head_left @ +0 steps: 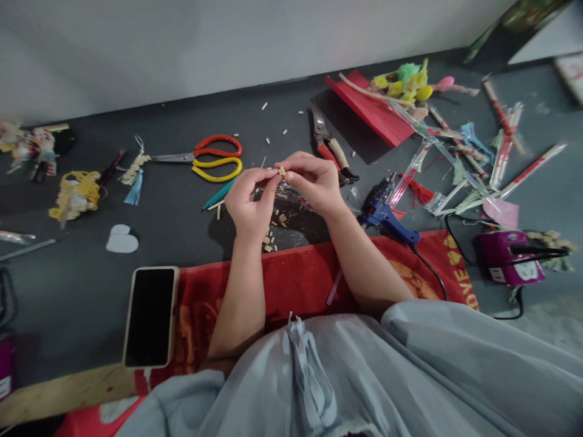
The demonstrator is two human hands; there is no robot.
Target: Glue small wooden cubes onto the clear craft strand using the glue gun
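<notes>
Between my two hands is a small cluster of pale wooden pieces (282, 172). My left hand (251, 197) pinches it between thumb and finger from the left. From the other side my right hand (314, 181) grips it with thumb and fingertips. Below the hands, several short cut wood bits (269, 240) lie scattered on the dark table, with crumbs around them. A teal pen-like tool (218, 195) rests by my left hand. Pliers with red handles (328, 145) lie just beyond my right hand. A blue glue gun (387, 212) lies to the right of my right forearm.
Scissors with red and yellow handles (217, 159) lie at left, beside a beaded tassel charm (135, 170). A phone (152, 317) rests near a red towel (296, 279). Wrapped sticks and tassels (473, 152) crowd the right, near a purple power box (507, 258) with cords.
</notes>
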